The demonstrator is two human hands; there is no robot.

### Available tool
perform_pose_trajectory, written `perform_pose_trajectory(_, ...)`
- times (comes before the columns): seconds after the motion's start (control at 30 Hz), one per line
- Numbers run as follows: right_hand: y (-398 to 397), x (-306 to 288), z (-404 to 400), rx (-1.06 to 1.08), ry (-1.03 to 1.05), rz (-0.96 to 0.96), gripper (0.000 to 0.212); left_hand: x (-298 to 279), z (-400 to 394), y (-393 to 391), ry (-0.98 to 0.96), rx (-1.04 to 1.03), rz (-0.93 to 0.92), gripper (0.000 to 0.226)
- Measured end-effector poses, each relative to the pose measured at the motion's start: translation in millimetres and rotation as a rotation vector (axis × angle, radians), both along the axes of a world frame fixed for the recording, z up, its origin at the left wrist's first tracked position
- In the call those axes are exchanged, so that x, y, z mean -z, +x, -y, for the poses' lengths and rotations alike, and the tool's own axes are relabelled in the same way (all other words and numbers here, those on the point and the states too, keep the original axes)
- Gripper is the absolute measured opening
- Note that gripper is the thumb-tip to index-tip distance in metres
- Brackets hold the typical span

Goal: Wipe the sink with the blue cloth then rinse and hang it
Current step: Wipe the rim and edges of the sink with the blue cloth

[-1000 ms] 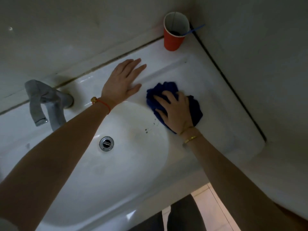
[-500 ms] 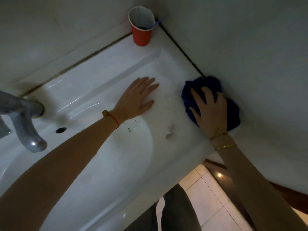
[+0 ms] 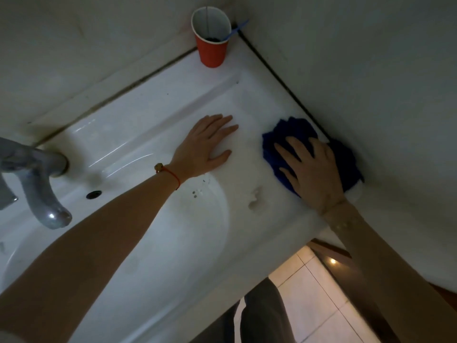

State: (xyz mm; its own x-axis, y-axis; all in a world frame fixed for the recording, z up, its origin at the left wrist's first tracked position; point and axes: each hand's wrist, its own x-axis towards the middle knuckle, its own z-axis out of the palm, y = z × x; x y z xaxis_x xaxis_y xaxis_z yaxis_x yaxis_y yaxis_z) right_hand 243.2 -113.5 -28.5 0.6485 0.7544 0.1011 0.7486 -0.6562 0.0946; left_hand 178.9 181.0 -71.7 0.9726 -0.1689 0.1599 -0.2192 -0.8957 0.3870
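The right hand is flat on the blue cloth, fingers spread and straight, pressing it down onto the sink ledge rather than gripping it. A second ago that cloth sat at the lip of the basin; half a second ago it was already out against the side wall, and now it lies bunched in the same strip along the dark seam where the ledge meets the wall, shifted only a little. So the stroke has run outward from the bowl to the edge and is now working that edge

The left hand lies open on the ledge, palm down, fingers straight, holding nothing. It has stayed planted while the other hand travels, which I read as bracing

A grey smudge sits on the rim between basin and cloth, apparently not yet passed over, and small specks dot the inner slope of the bowl. The red cup stands in the back corner, well apart from the cloth, and the tap hangs over the bowl at the left

My judgement: the wiping is only partly done, with the bowl itself and the far ledge likely still to cover, and rinsing and hanging not yet begun
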Motion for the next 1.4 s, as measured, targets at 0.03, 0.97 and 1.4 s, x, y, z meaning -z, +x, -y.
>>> perform_pose_trajectory(0.03,-0.8,-1.8,9.1,0.023,0.018,0.011,0.049,0.1,0.2,-0.2,0.002,-0.002,0.012,0.057)
perform_pose_trajectory(0.97,-75.2,7.6,-23.5,-0.056,0.147,-0.328,0.050,3.2,-2.3,-0.4,0.001,0.011,0.062,0.057)
perform_pose_trajectory(1.4,-112.5,1.4,-30.7,0.080,0.115,-0.267,0.047,13.4,-5.6,1.0,-0.001,0.057,0.134,0.056)
